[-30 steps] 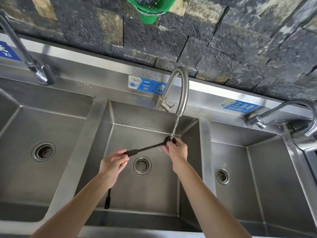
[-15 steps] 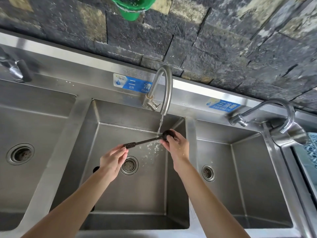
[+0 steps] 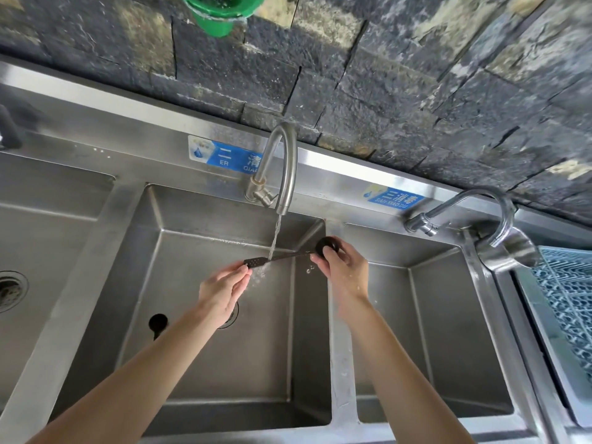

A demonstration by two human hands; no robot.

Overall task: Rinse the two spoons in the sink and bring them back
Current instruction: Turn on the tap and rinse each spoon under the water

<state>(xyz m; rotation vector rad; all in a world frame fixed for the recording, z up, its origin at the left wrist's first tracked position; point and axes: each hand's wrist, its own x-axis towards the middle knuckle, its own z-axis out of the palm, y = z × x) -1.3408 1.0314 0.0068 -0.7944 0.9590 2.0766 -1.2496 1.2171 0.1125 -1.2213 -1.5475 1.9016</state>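
In the head view, the left hand (image 3: 224, 291) pinches the handle end of a black spoon (image 3: 282, 257) and the right hand (image 3: 341, 267) grips its bowl, stream from the faucet (image 3: 283, 165) hitting mid-handle. The second spoon (image 3: 157, 322) lies in the sink (image 3: 205, 225). Wet fingertip holds could let the spoon slip.

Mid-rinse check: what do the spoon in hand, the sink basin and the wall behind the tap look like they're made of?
Spoon: matte black, probably plastic or silicone; no metallic shine, and the handle end is perforated.
Sink: brushed stainless steel, grey with soft streaky reflections and folded corner seams.
Wall: rough dark stone blocks, likely slate-type cladding; uneven split faces, with some tan pieces mixed in.
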